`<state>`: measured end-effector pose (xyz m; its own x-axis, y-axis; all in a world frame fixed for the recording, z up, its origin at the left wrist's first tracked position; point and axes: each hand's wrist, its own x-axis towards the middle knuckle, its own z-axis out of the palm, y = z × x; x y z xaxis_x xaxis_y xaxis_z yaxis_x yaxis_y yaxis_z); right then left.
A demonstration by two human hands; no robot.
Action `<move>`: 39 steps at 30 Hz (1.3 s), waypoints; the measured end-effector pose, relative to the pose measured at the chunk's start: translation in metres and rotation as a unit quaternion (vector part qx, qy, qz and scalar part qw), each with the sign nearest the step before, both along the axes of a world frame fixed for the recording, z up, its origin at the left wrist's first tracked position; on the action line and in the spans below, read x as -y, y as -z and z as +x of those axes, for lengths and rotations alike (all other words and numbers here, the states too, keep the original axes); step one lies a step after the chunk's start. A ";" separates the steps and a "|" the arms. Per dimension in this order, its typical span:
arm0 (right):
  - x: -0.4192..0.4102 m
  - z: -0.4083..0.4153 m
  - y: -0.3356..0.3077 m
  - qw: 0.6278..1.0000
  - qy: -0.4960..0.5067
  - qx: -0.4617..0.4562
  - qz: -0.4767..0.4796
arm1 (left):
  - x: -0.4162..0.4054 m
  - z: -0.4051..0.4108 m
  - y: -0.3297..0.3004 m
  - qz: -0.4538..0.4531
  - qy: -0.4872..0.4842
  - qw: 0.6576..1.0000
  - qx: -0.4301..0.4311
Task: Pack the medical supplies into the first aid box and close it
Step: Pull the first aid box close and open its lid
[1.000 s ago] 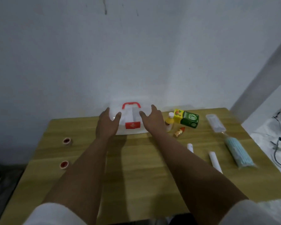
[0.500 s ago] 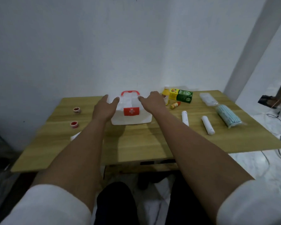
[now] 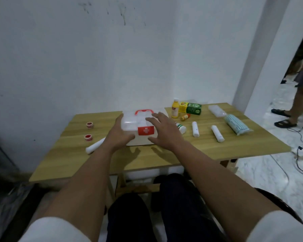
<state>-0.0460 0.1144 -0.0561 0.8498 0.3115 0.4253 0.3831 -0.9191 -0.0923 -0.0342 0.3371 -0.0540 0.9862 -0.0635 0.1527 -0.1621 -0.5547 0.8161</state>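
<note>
Hardly begun, judging by the spread on the table (image 3: pixel 164 159). Nothing packed yet, as far as can be seen: box (image 3: pixel 140 127) at mid-table toward the wall, translucent white with a red handle and a red cross label, lid seemingly down and latch not clearly readable. Left hand (image 3: pixel 118 135) flat against the box's left front corner, fingers spread, thumb along the lower front edge; right hand (image 3: pixel 162 131) laid over the right front and top, fingers splayed too. Neither closed around anything, both open and pressing or steadying the box rather than gripping it. All supplies outside the box. To its left: two small red tape rolls (image 3: pixel 89 125), well apart from the box, and a white roll (image 3: pixel 94 146) partly under the left forearm. To its right: a small green-and-white bottle (image 3: pixel 180 126) just beside the right hand, a yellow bottle (image 3: pixel 175 107), a green carton (image 3: pixel 190 107), a little orange vial (image 3: pixel 185 117), two more white rolls (image 3: pixel 195 128), a clear packet (image 3: pixel 216 110) and a bag of blue masks (image 3: pixel 236 124) nearest the right edge. Left to do, probably everything: open the lid (likely the step in hand, given both palms on the box), gather items from both sides, fit them in, shut and latch. Contents of the box too blurred through the plastic to tell.
</note>
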 end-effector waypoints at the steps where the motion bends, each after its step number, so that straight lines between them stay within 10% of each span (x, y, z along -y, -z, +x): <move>1: -0.001 0.002 0.001 1.000 0.008 0.001 -0.020 | -0.001 -0.001 0.004 0.008 0.012 1.000 0.005; 15: 0.018 0.037 0.028 0.965 -0.108 0.169 0.168 | 0.018 0.006 0.036 -0.022 -0.089 0.992 0.085; 32: 0.009 0.141 -0.132 0.935 -0.039 -0.101 0.337 | 0.005 0.030 0.016 -0.009 -0.035 0.999 0.000; 39: 0.003 0.181 -0.108 0.831 0.098 -0.162 0.523 | 0.002 0.033 0.019 -0.023 -0.028 0.999 0.002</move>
